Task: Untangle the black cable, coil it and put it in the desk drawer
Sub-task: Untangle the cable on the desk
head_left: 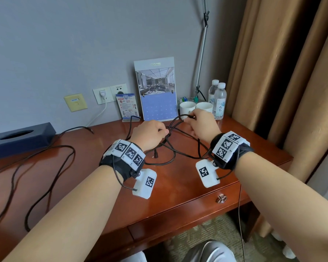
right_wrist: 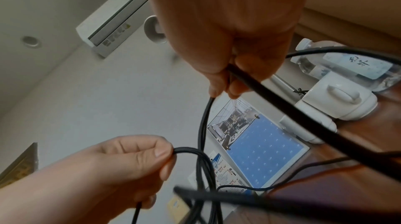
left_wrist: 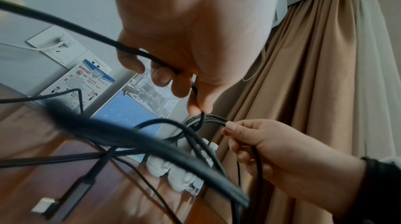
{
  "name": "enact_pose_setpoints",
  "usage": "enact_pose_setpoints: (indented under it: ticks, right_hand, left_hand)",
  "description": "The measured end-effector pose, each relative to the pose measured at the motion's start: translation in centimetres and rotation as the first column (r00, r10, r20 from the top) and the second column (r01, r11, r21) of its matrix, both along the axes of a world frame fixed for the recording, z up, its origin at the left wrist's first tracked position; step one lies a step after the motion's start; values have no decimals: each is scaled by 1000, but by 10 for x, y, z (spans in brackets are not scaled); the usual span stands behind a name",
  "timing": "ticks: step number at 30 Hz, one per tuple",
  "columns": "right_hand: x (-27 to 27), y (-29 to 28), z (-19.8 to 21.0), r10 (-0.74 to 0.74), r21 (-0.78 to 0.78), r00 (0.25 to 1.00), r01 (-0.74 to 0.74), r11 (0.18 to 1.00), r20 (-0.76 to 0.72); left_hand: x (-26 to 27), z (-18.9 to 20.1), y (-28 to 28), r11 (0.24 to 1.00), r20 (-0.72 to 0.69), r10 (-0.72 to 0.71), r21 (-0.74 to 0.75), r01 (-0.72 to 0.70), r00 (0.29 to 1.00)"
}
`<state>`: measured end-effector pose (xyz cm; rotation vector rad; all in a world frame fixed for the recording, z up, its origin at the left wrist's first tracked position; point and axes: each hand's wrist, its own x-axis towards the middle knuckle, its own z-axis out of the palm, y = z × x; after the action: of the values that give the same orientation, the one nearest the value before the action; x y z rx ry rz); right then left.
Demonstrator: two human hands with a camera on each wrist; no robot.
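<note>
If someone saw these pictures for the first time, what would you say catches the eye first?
First, the two hands raised over the middle of the desk: the left hand and right hand each pinch a strand of the tangled black cable, whose loops sprawl across the wood beneath them. Next come the standing calendar against the wall and the two white mugs beside it.

Thin black round-sheathed cable [head_left: 175, 154]: still tangled, strands crossing in a knot above the desktop between both hands, with loose loops sprawled on the wood beneath and a plug end lying among them. Shallow reddish-brown wooden desk drawer [head_left: 193, 210] with a metal ring pull: shut, front flush under the desktop edge.
</note>
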<state>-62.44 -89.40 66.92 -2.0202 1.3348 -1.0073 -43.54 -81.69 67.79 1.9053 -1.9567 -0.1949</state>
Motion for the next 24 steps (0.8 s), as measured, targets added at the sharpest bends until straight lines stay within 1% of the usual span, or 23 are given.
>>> enact_pose_setpoints:
  ticks: [4, 7, 8, 9, 11, 14, 16, 19, 21, 24]
  right_hand:
    - [-9, -4, 5, -89, -68, 986, 99, 993, 143]
    - [-14, -8, 8, -165, -113, 936, 209, 971, 310]
    - [-15, -9, 8, -179, -126, 918, 236, 964, 353]
    - [-15, -10, 6, -182, -132, 914, 243, 961, 362]
    - [-15, -10, 2, -142, -128, 947, 184, 975, 287]
    - [-15, -2, -2, 6, -79, 987, 7, 997, 164]
    - [-14, 6, -2, 124, -78, 987, -116, 990, 106]
    - [-9, 14, -1, 290, -119, 957, -288, 950, -3]
    - [-5, 17, -1, 313, -127, 947, -321, 939, -76]
    - [-2, 16, 1, 291, -137, 948, -307, 942, -126]
  left_hand:
    - [-1, 3, 0, 1000, -43, -9, 9, 9, 999]
    - [-3, 9, 0, 999, -86, -42, 2, 42, 995]
    - [-4, 10, 0, 999, -87, -51, -4, 51, 995]
    - [-4, 11, 0, 998, -83, -57, -11, 56, 995]
    - [-4, 9, 0, 999, -72, -47, -12, 47, 996]
    - [-3, 4, 1, 1000, -98, -15, -3, 15, 995]
    - [-1, 1, 0, 1000, -131, -2, 2, 2, 991]
    - [-3, 1, -1, 1000, -186, 5, -1, -6, 983]
    - [-5, 4, 0, 1000, -218, -9, 1, 9, 976]
    - [-8, 9, 2, 999, -269, -46, -5, 46, 962]
